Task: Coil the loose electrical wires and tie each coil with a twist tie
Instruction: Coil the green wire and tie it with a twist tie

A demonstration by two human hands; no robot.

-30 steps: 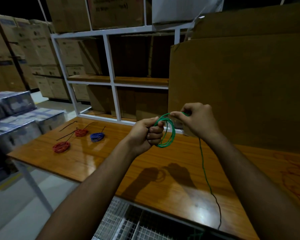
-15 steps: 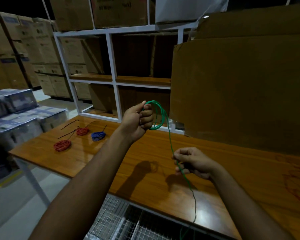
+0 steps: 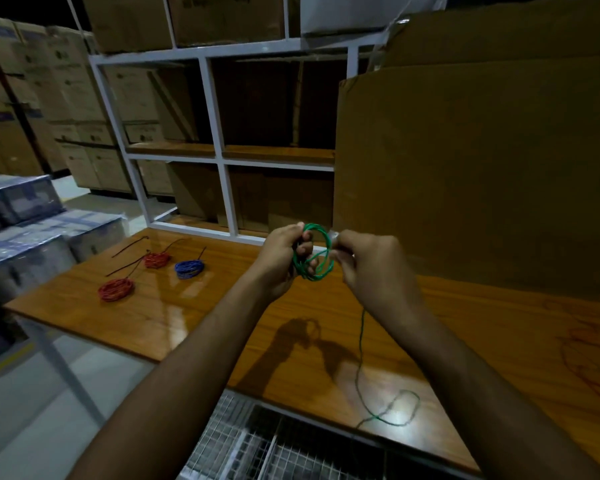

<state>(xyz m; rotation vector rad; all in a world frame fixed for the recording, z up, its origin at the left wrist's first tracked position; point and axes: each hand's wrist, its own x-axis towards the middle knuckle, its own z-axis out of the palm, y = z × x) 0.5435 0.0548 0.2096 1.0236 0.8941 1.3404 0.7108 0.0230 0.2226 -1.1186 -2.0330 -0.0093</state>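
Observation:
Above the wooden table [image 3: 194, 317], my left hand [image 3: 283, 254] grips a small coil of green wire [image 3: 323, 268] at its left side. My right hand [image 3: 368, 263] pinches the same green wire at the coil's right side. The wire's loose tail [image 3: 361, 348] hangs from under my right hand and ends in a loop [image 3: 400, 408] on the table near the front edge. Two red coils [image 3: 116, 290] [image 3: 156, 260] and a blue coil [image 3: 189, 268] lie on the table's left part, each with a dark tie sticking out.
A large cardboard sheet [image 3: 482, 168] stands at the table's back right. A white shelf frame [image 3: 219, 143] with boxes rises behind. Wrapped cartons [image 3: 25, 244] are stacked left of the table. Loose red wire [image 3: 589, 355] lies at the far right. A wire mesh rack [image 3: 257, 448] sits below the front edge.
My right hand rose from low over the table back up to the coil, laying another turn of green wire. The hanging tail got shorter and its end now loops on the table.

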